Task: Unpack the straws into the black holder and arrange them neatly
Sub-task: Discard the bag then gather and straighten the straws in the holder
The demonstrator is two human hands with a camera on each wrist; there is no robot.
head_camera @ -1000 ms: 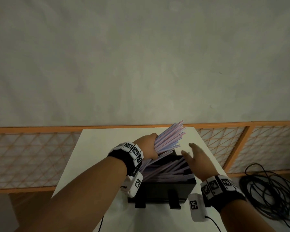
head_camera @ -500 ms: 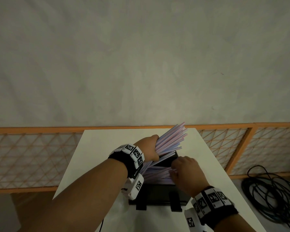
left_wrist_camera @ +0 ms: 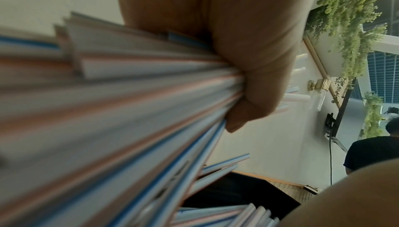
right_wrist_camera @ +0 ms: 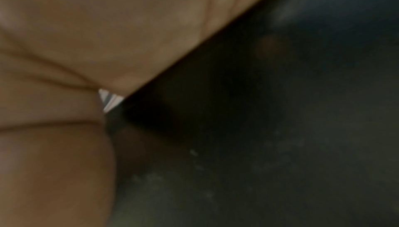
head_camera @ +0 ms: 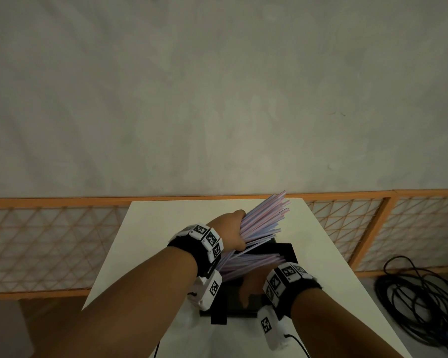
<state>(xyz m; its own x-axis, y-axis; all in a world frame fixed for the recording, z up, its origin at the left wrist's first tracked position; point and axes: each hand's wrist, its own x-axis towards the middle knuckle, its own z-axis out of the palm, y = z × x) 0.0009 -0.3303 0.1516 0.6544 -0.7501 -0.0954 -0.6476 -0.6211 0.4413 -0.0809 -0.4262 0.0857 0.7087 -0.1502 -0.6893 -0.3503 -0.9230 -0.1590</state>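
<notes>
Black holder (head_camera: 287, 250) sits on the table (head_camera: 150, 228); left hand (head_camera: 229, 229) clenches a fan of straws (head_camera: 265, 218), right hand (head_camera: 251, 288) apparently grips the holder's front.

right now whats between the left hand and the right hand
In the head view, loose straws lying across the black holder separate the left hand from the right hand.

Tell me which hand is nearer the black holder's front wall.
Right. The right hand lies against the black holder at its front wall, while the left hand grips the straw bundle above the holder's back.
</notes>
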